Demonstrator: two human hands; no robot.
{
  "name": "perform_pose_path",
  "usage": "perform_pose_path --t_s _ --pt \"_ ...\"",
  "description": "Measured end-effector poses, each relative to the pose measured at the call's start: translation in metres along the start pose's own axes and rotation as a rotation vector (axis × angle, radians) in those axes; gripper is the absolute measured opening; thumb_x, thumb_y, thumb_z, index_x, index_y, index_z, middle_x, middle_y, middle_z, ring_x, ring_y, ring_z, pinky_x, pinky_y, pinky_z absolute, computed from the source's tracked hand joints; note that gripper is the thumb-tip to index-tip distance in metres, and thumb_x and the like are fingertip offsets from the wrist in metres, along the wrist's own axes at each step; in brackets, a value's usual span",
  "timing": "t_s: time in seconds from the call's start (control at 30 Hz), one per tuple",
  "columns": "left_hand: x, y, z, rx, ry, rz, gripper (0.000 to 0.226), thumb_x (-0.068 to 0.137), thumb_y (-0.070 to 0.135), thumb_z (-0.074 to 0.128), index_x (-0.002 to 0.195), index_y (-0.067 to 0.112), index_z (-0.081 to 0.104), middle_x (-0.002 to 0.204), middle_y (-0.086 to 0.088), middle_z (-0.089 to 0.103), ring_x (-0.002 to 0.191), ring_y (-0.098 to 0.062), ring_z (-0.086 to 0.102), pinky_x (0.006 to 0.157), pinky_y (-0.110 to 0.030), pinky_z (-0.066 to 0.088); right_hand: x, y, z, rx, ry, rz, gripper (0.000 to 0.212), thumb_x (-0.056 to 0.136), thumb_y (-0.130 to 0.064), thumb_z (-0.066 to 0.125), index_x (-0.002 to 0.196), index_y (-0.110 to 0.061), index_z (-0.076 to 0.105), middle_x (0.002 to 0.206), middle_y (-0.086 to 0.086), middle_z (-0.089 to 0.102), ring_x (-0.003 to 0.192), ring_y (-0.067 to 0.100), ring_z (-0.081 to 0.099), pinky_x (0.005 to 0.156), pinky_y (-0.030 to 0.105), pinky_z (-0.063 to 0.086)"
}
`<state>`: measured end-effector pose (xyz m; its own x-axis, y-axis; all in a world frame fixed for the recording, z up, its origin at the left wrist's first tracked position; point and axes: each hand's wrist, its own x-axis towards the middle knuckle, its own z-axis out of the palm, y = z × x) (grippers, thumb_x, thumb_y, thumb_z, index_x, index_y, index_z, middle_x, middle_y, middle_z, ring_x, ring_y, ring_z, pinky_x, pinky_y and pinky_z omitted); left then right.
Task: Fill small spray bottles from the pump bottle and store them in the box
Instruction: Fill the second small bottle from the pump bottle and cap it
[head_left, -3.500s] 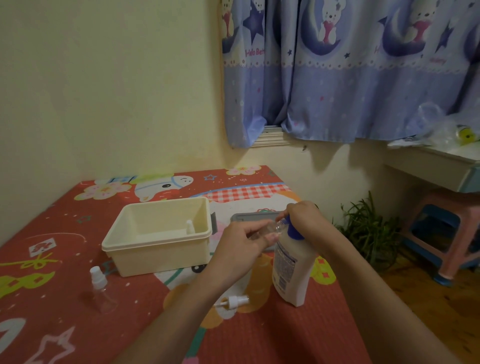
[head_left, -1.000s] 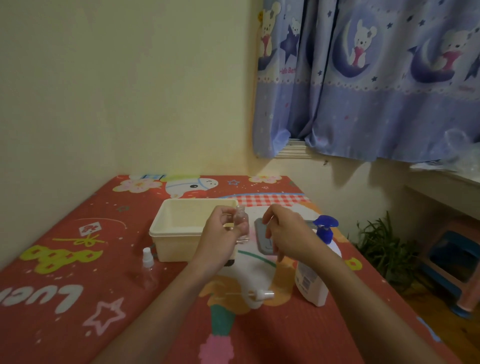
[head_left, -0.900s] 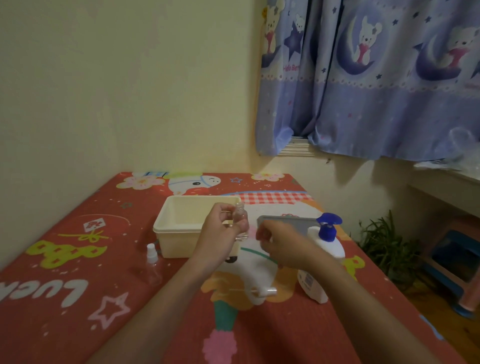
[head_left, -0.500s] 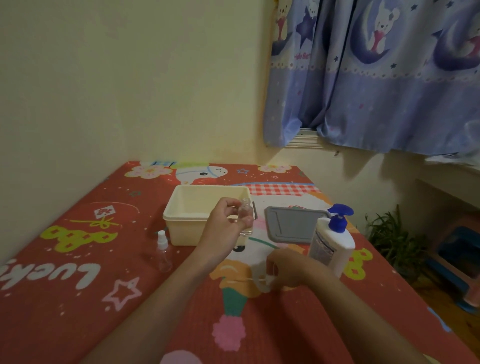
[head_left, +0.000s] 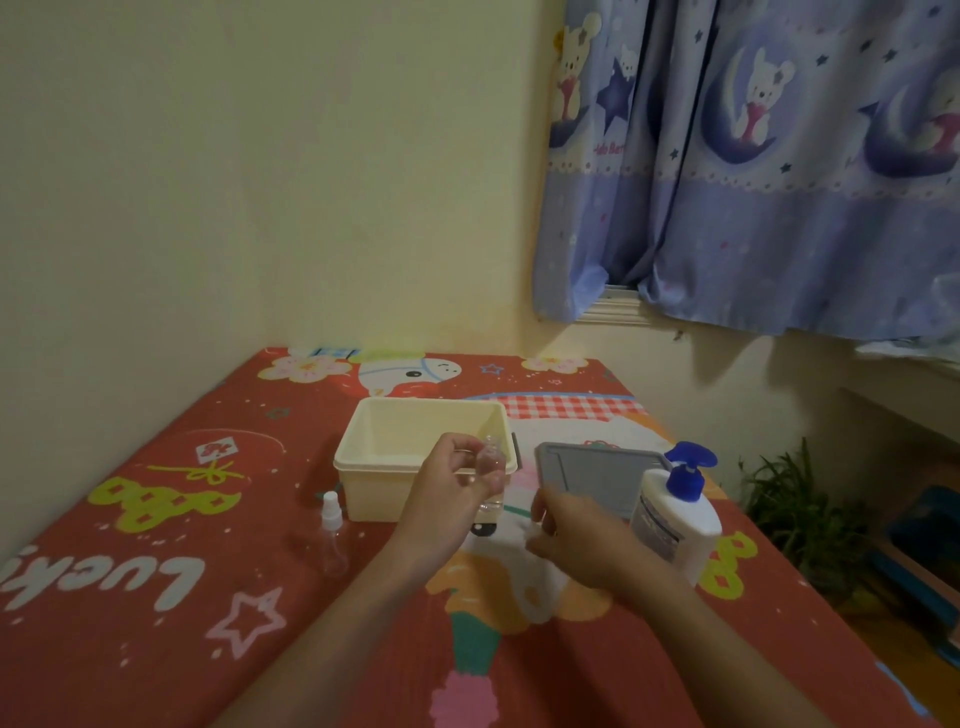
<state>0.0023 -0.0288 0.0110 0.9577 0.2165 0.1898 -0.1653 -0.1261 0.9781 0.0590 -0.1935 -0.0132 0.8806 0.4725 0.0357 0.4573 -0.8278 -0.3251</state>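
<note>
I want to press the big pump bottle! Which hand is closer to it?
The right hand. It is just left of the pump bottle, almost beside it. The left hand is farther left, in front of the box, holding a small clear bottle.

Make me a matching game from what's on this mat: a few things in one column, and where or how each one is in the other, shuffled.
Things:
1. Box
2. Lid
3. Pump bottle
4. Capped spray bottle

Places or states:
A. Stands on the mat left of the box
B. Lies flat between box and pump bottle
C. Cream, open on top
D. White with a blue pump, far right

Pairs: 1-C, 2-B, 3-D, 4-A
</note>
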Motion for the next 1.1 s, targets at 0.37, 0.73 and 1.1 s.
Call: perform_pose_path --t_s 0.37,0.73,1.1 --pt "-0.005 0.002 -0.006 -0.034 -0.038 0.057 0.043 0.087 0.001 0.064 0.113 0.034 0.052 0.103 0.000 0.068 0.093 -0.023 0.069 0.073 -0.029 0.056 -0.007 -0.028 -0.038 0.518 0.419 -0.075 0.007 0.091 -0.022 0.060 0.097 -0.019 0.057 0.078 0.001 0.062 0.067 0.018 0.060 0.061 0.032 0.053" --pt "-0.009 -0.003 -0.006 0.039 -0.057 0.105 0.045 0.086 0.007 0.066 0.100 0.050 0.062 0.107 -0.005 0.069 0.096 -0.020 0.068 0.082 -0.039 0.058 -0.007 -0.046 -0.078 0.820 0.545 -0.101 0.020 0.099 -0.035 0.045 0.096 -0.019 0.056 0.081 0.005 0.058 0.070 0.014 0.055 0.061 0.023 0.048" --pt "-0.013 0.001 -0.004 0.066 -0.069 0.136 0.035 0.088 0.016 0.067 0.091 0.051 0.064 0.100 0.000 0.070 0.095 -0.019 0.067 0.078 -0.041 0.059 -0.005 -0.055 -0.073 0.655 0.515 -0.159 0.018 0.098 -0.034 0.047 0.096 -0.019 0.056 0.085 0.003 0.060 0.075 0.021 0.056 0.070 0.034 0.051"
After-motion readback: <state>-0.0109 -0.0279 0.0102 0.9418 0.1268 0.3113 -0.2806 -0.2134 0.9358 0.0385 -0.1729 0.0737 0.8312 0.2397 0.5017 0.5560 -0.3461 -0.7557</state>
